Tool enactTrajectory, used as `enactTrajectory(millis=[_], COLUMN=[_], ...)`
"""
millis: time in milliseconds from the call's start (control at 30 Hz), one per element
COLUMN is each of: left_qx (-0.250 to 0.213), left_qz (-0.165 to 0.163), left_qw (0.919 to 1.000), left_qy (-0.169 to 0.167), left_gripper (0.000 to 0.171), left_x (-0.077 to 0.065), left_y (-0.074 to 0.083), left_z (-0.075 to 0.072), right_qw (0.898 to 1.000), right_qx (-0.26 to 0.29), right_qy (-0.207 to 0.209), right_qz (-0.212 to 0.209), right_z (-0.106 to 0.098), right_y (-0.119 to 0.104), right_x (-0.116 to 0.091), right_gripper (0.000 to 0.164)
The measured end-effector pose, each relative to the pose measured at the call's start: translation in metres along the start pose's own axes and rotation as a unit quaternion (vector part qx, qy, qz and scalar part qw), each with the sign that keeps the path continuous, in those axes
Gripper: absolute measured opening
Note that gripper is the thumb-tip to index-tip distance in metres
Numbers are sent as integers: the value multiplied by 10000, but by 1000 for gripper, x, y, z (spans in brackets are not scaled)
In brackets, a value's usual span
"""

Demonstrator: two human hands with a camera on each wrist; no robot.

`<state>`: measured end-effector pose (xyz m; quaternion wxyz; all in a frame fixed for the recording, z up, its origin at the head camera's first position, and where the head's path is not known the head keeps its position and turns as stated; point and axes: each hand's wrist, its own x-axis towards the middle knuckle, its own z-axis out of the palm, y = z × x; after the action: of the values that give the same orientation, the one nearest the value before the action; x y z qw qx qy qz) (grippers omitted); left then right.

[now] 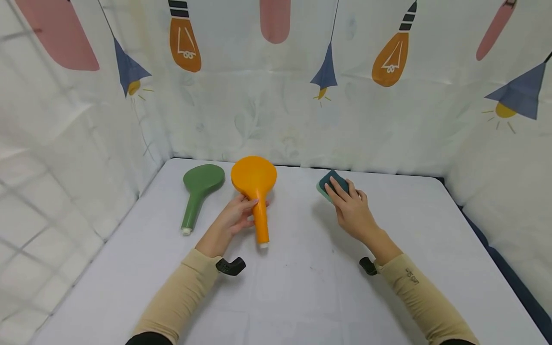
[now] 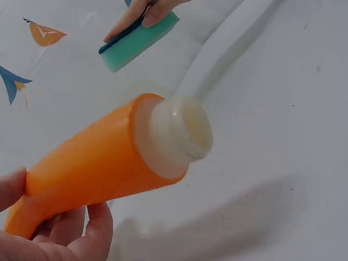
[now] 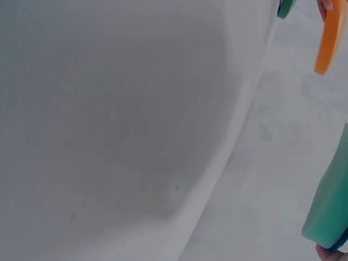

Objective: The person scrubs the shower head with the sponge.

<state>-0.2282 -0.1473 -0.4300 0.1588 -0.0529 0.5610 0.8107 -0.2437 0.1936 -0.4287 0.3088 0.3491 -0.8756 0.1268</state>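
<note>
My left hand (image 1: 235, 215) grips an orange paddle-shaped object (image 1: 254, 176) where its round head meets the handle, thumb on one side and fingers behind. In the left wrist view, the handle end carries a whitish, round, neck-like plug (image 2: 176, 128); the end is raised over the table. My right hand (image 1: 355, 213) holds a sponge (image 1: 333, 181) from above. A dark scouring layer faces the palm, and the pale green foam (image 3: 329, 204) points away from it. To the left of the orange object lies a similar green paddle-shaped object (image 1: 202, 181) with a white end.
A white cloth covers the table (image 1: 297, 297). Patterned fabric (image 1: 280, 115) with printed lamps and bulbs hangs behind the far edge and along the sides. A dark strip (image 1: 509, 275) shows past the right edge.
</note>
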Motion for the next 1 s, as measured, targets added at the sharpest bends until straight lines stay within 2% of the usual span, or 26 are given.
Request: enactTrajectory(millis=[100, 300, 500, 800, 1000], left_qx=[-14, -101, 186, -31, -457], left_qz=[46, -69, -182, -422, -755], left_qw=[10000, 9999, 9996, 9991, 9960], left_qy=[76, 118, -48, 40, 144], left_gripper=[60, 62, 63, 62, 62], left_x=[2, 5, 10, 20, 27], left_y=[0, 5, 12, 15, 17], left_z=[-5, -15, -27, -38, -42], right_qw=[9998, 9973, 9910, 9673, 9492], right_qx=[33, 26, 36, 169, 262], right_qy=[-10, -212, -344, -1052, -1442], right_qz=[198, 709, 1292, 2302, 2783], right_z=[-3, -10, -14, -21, -26], right_y=[7, 24, 43, 73, 89], right_x=[-3, -10, -18, -31, -34], right_gripper=[51, 50, 47, 49, 51])
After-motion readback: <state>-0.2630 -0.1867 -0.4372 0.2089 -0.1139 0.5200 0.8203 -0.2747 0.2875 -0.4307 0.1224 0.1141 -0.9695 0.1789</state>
